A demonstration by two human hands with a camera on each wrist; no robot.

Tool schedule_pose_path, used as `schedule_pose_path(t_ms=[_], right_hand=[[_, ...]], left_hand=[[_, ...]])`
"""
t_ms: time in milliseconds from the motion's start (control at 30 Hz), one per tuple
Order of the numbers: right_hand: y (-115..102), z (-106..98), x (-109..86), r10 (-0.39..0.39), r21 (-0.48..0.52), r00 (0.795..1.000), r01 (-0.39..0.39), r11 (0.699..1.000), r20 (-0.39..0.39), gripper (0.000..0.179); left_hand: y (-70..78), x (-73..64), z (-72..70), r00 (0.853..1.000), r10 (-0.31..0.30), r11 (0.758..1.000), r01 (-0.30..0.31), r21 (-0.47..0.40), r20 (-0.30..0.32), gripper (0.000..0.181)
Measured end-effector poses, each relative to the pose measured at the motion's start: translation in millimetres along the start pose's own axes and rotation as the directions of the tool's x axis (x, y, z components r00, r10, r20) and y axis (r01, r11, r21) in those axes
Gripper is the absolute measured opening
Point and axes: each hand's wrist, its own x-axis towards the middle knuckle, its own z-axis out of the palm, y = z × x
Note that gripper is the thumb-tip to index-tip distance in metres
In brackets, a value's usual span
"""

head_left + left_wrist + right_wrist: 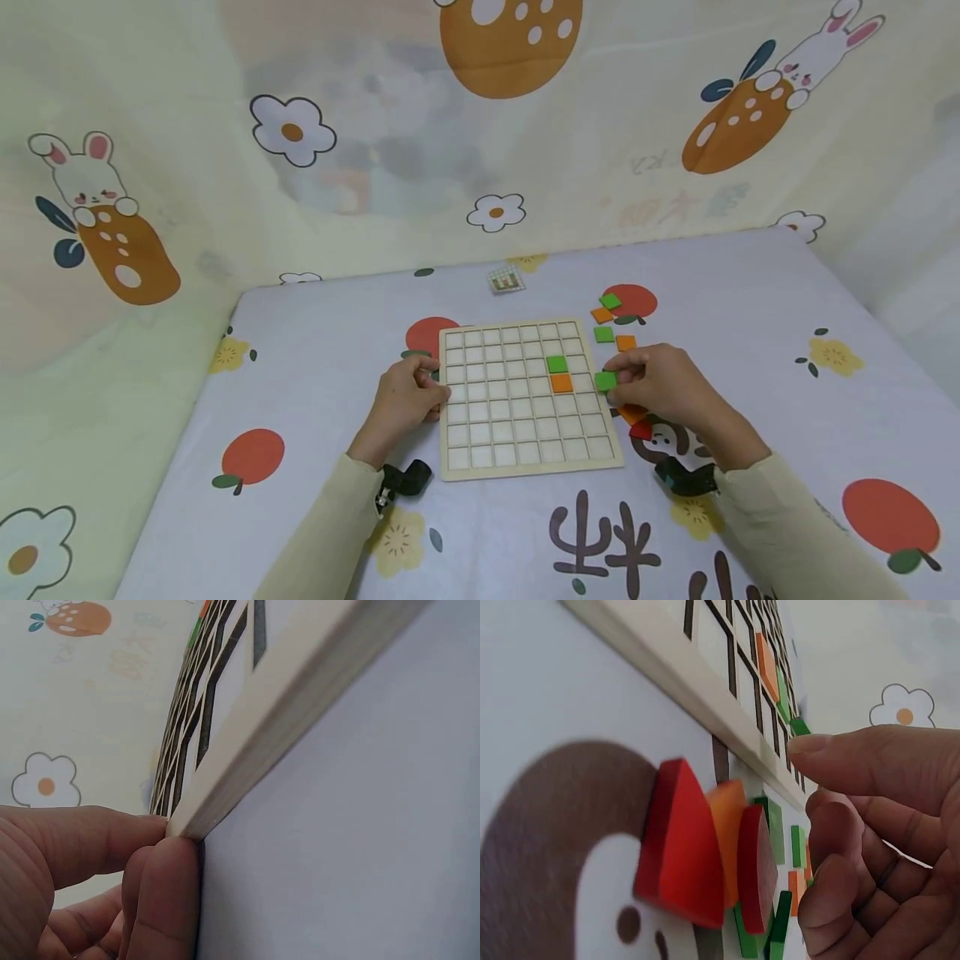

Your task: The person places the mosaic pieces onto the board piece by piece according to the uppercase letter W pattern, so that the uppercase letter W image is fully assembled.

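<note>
Nearest, a red tile [641, 431] lies beside the right edge of the gridded board [480, 434], whose left edge the left hand [402, 397] pinches, while at the right edge the right hand [667, 383], thumb and fingertip nearly closed, grips a green tile [605, 382]. The step in hand looks like filling cells (an orange tile [561, 383] and, beyond, a second green tile [557, 364] already sit near that edge), so the next move probably calls for squaring the held tile to a cell. Loose tiles [603, 334] lie around the board's far right corner, a small card [506, 280] beyond.
</note>
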Motion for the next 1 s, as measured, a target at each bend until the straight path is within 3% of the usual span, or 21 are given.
schedule_pose_path(t_ms=[267,1000], right_hand=[[-5.1,6.7,1.8,-0.025,0.041,1.0,0.024,0.999,0.014,0.035],[-22.7,28.4,-2.0,-0.066,0.077,0.997,0.062,0.995,0.045,0.032]], left_hand=[[-0.3,-1.1,-0.9,1.0,0.025,1.0,-0.025,-0.005,-0.003,0.04],[0.1,-0.3,0.0,1.0,0.015,1.0,-0.015,-0.005,-0.006,0.039]])
